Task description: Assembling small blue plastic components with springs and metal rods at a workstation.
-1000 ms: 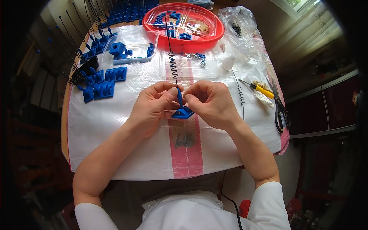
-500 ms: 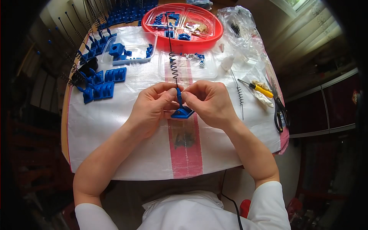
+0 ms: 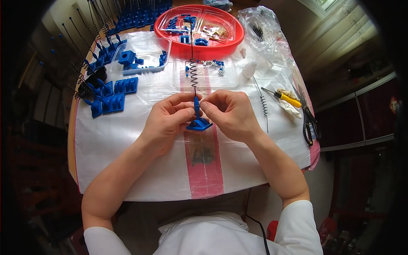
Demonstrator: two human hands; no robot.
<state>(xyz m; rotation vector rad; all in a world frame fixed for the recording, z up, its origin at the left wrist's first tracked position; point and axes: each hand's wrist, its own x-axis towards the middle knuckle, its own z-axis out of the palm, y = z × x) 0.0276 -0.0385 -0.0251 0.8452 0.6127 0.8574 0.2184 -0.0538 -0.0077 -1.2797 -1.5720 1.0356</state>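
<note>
Left hand is pinching a blue plastic stand over the white-covered tabletop, centre; black coiled wire rising far-side. Right hand, fingertips close, is hovering beside the stem; cannot tell if gripping. Steadying the base is probably helping alignment.

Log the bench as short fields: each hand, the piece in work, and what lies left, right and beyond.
Left hand: fingers holding the blue stand
Right hand: fingers beside its stem; contact unclear
Piece in work: blue stand, upright black coiled wire rising from its stem
Left: blue parts
Right: loose coiled wire, yellow-handled screwdriver, black-handled scissors
Beyond: clear tray, red basin
</note>
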